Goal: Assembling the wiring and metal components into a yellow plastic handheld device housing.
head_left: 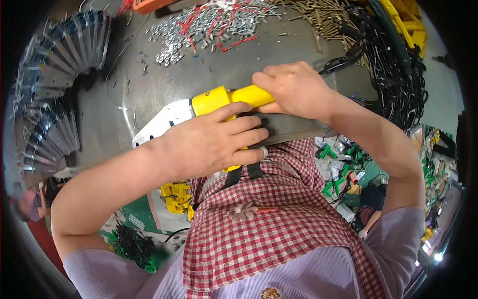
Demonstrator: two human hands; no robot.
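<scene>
A yellow plastic tool body (211, 101) lies across the near part of the grey table, with a pale flat plate (162, 122) at its left end. My left hand (214, 142) rests over the yellow body, its fingers curled across it and a ring on one of them. Part of the body below is hidden by that hand. My right hand (298, 89) is closed round the narrower yellow handle (251, 95) at the right end. A black cord (338, 62) shows just beyond the right hand; where it joins the handle is hidden.
Clear plastic-and-metal pieces (74, 50) stand fanned out at the left. Silver terminals (199, 30) with red wires and brass-coloured pins (323, 17) are heaped at the far side. Black cables (393, 74) hang over the right edge. Yellow parts (177, 199) lie below.
</scene>
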